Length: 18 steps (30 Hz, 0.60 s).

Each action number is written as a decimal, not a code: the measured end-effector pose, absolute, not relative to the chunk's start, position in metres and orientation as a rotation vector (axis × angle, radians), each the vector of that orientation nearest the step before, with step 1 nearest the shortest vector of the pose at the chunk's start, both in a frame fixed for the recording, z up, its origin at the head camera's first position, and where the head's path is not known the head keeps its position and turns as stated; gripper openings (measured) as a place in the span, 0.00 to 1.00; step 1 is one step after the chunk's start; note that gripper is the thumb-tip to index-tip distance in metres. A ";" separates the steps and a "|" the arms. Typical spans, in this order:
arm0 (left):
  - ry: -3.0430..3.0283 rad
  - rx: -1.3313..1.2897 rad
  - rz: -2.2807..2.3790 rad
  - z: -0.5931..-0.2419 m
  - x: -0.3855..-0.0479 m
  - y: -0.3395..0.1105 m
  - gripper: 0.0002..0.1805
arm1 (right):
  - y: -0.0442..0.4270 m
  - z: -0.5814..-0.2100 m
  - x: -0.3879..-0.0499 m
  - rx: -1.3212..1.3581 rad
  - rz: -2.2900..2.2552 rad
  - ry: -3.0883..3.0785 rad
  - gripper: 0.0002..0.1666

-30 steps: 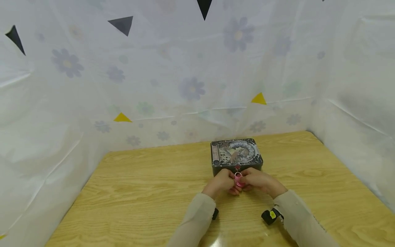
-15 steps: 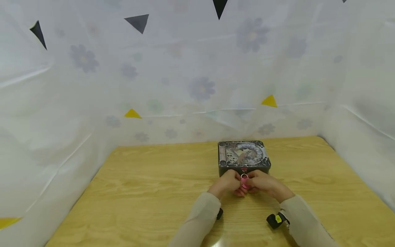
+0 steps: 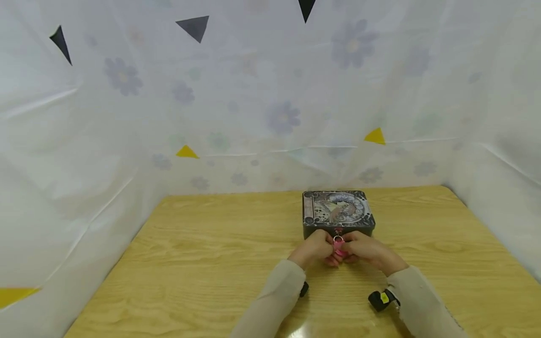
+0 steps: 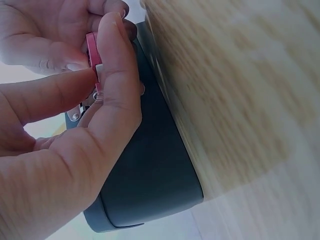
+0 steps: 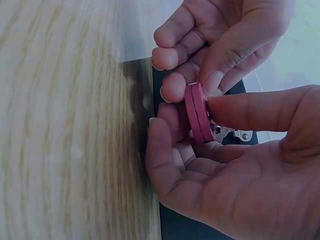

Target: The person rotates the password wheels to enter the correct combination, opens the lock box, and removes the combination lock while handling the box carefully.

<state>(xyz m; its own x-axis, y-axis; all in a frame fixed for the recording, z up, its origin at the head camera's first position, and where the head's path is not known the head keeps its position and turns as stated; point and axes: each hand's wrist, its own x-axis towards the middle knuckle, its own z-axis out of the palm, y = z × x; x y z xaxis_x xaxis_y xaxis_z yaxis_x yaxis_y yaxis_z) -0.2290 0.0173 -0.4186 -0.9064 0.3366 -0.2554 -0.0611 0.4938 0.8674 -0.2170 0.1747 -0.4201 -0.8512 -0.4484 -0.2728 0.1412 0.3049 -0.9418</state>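
Observation:
A dark tin box (image 3: 338,209) with an ornate printed lid stands closed on the table. At its front, a pink padlock (image 3: 339,248) with a silver shackle hangs by the metal clasp (image 5: 243,135). My left hand (image 3: 314,247) pinches the padlock between thumb and finger from the left. From the other side my right hand (image 3: 368,251) grips it, the thumb on one face and curled fingers behind. In the right wrist view the padlock body (image 5: 198,112) shows edge-on between both hands. Fingers hide much of the padlock in the left wrist view.
The wood-grain table (image 3: 220,253) extends to either side of the box. White flowered sheeting (image 3: 253,94) encloses the back and sides, with dark and yellow triangles on it. A black wrist strap device (image 3: 380,299) sits at the right sleeve.
The head view has shifted, so box and hands appear farther right in it. Both hands stay at the padlock, with little visible finger movement.

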 end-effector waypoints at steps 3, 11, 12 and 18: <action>2.313 0.230 1.433 -0.420 -0.228 0.018 0.07 | 0.175 -0.422 -0.217 -0.262 -1.574 2.100 0.17; 2.149 0.187 1.508 -0.424 -0.229 0.018 0.08 | 0.172 -0.421 -0.218 -0.219 -1.616 2.090 0.15; 2.151 0.186 1.500 -0.424 -0.229 0.017 0.08 | 0.172 -0.420 -0.218 -0.205 -1.624 2.086 0.15; 2.160 0.208 1.462 -0.423 -0.228 0.017 0.08 | 0.174 -0.418 -0.217 -0.204 -1.623 2.065 0.16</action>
<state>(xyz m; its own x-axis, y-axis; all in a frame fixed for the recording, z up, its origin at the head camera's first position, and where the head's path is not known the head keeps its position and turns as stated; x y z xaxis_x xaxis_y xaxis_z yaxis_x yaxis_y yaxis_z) -0.2284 0.0172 -0.4228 -0.8535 0.4024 -0.3312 -0.1579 0.4060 0.9002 -0.2175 0.1742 -0.4184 -0.8630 -0.4127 -0.2914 0.1856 0.2776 -0.9426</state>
